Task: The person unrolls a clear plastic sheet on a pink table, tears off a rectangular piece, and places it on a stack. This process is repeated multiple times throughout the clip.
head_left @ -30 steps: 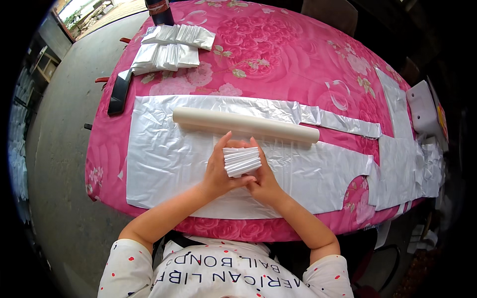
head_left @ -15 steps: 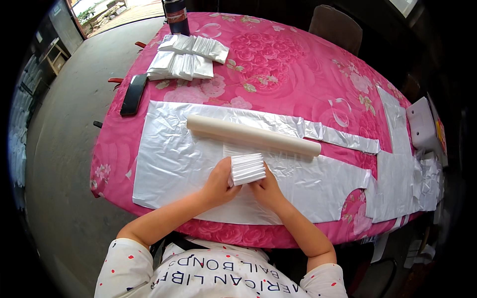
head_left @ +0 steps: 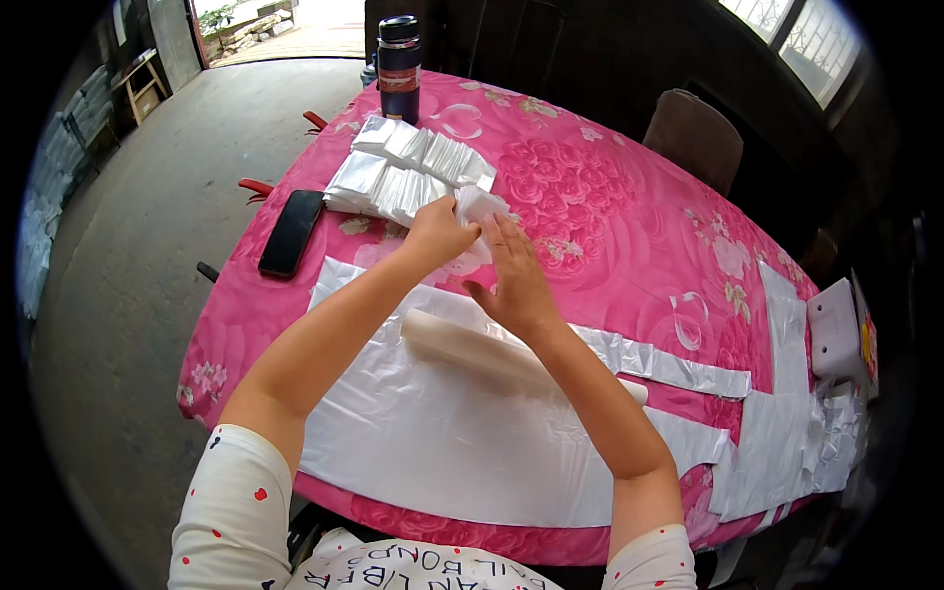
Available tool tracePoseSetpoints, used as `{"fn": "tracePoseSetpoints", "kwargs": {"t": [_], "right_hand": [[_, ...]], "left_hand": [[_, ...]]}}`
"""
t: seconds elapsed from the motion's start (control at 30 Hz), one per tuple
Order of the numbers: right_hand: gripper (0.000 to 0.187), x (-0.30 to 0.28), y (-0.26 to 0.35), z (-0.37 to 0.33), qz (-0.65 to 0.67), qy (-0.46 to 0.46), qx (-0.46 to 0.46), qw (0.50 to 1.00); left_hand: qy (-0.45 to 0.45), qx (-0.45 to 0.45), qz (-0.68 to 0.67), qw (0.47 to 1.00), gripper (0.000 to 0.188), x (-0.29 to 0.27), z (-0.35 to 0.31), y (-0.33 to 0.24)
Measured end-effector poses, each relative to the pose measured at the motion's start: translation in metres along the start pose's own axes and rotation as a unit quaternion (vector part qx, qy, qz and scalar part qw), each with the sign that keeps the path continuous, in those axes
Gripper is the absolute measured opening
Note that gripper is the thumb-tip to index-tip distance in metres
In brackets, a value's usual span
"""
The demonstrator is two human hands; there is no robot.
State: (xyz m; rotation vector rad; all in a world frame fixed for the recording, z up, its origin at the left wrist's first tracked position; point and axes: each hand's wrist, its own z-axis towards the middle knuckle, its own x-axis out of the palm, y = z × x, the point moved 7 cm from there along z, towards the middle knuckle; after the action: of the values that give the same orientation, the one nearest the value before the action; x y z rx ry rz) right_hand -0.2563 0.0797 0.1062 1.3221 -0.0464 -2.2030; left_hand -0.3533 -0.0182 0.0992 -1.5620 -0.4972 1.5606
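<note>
My left hand (head_left: 441, 236) is closed on the near edge of a folded bundle of white plastic bags (head_left: 480, 204), at the right end of the front row of folded bags. My right hand (head_left: 517, 285) lies with fingers stretched out against the bundle's right side, thumb apart. Two rows of similar folded plastic bags (head_left: 388, 187) sit just left of and beyond my hands. Under my forearms a pale roller tube (head_left: 472, 342) rests on a flat stack of silvery-white plastic bags (head_left: 433, 442); my right forearm hides part of the tube.
A pink flowered tablecloth (head_left: 610, 256) covers the table. A dark flask (head_left: 399, 74) stands at the far left, a black phone (head_left: 292, 233) near the left edge. Red-handled clamps (head_left: 258, 187) jut from that edge. More plastic bags (head_left: 772, 442) and a white box (head_left: 834, 329) lie right.
Both hands have moved forward from over the flat bags, carrying the folded bundle to the rows. My right hand's fingers have straightened. The view has tilted up.
</note>
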Motion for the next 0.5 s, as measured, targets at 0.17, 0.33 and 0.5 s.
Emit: {"fn": "tracePoseSetpoints", "kwargs": {"t": [0.17, 0.33, 0.5], "right_hand": [[0.085, 0.055, -0.041, 0.025, 0.026, 0.054, 0.072, 0.996], [0.083, 0.083, -0.054, 0.034, 0.022, 0.067, 0.072, 0.995], [0.081, 0.103, -0.061, 0.039, 0.046, 0.06, 0.082, 0.994]], "left_hand": [[0.018, 0.036, 0.106, 0.994, 0.041, 0.014, 0.036, 0.017], [0.051, -0.015, 0.14, 0.989, 0.055, 0.007, 0.047, 0.033], [-0.076, 0.072, 0.068, 0.992, 0.06, -0.022, 0.027, 0.011]]}}
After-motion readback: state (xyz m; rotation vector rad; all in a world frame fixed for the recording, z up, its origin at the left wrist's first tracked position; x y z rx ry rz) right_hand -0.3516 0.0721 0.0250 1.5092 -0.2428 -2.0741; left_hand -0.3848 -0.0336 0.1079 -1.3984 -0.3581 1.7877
